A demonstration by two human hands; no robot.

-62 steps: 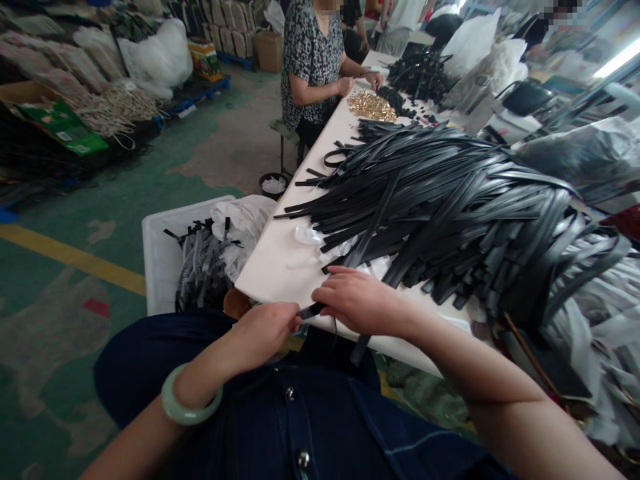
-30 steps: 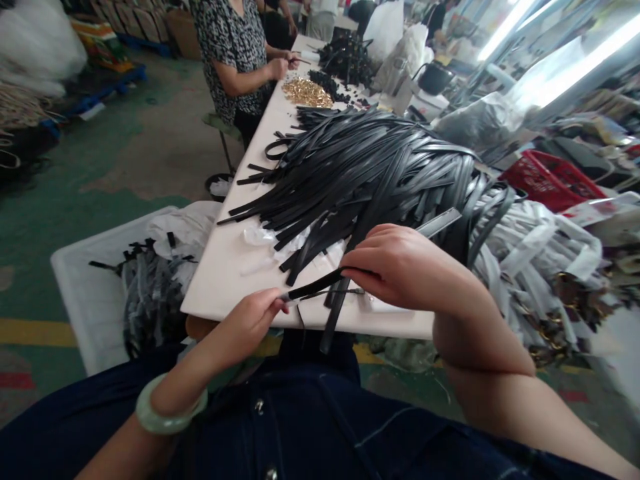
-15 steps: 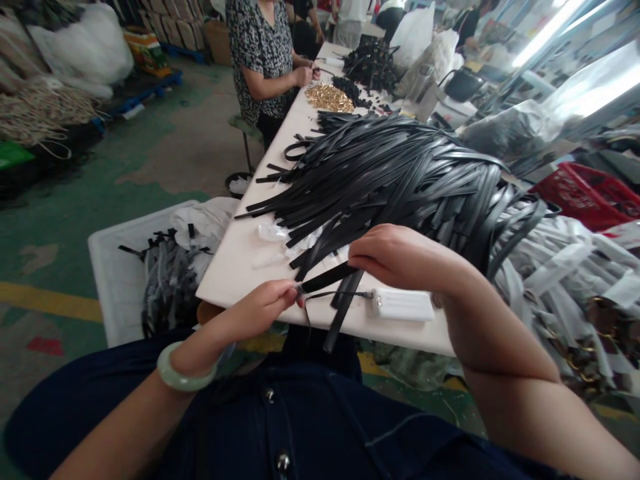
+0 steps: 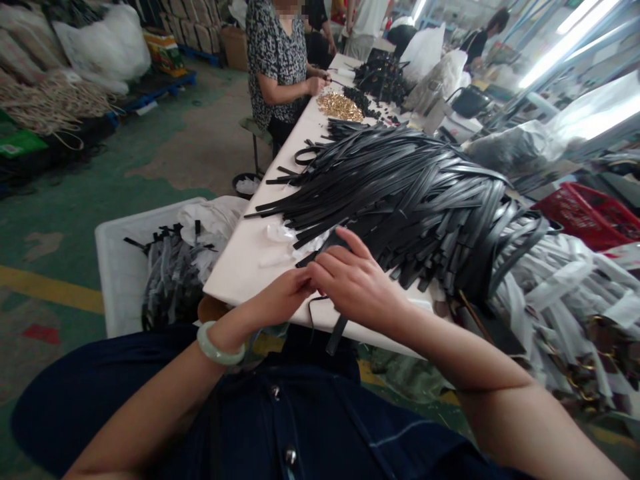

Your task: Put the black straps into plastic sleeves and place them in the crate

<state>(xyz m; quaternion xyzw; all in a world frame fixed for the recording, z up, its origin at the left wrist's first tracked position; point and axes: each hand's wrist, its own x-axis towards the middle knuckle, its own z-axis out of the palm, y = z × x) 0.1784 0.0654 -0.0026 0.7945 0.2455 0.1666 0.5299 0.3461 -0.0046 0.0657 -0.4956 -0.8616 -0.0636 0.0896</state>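
Observation:
My left hand (image 4: pixel 290 293) and my right hand (image 4: pixel 345 273) meet over the near edge of the white table (image 4: pixel 240 267). Both have fingers closed at one spot, and what they pinch is hidden between them. My right index finger points up. Beneath the hands a black strap end (image 4: pixel 336 337) hangs over the table edge, beside a thin dark cable. Behind them lies a large heap of black straps (image 4: pixel 400 173), with crumpled clear plastic (image 4: pixel 280 233) at its left.
A white bin (image 4: pixel 113 267) with wrapped straps stands left of the table. Wrapped pieces (image 4: pixel 565 287) lie at the right, near a red basket (image 4: pixel 590 213). Across the table's far end are gold parts (image 4: pixel 341 107) and a seated person (image 4: pixel 277 73).
My right hand has moved left and down to my left hand, and its index finger has lifted. The black strap stretched between the hands is now hidden. The camera view has shifted slightly.

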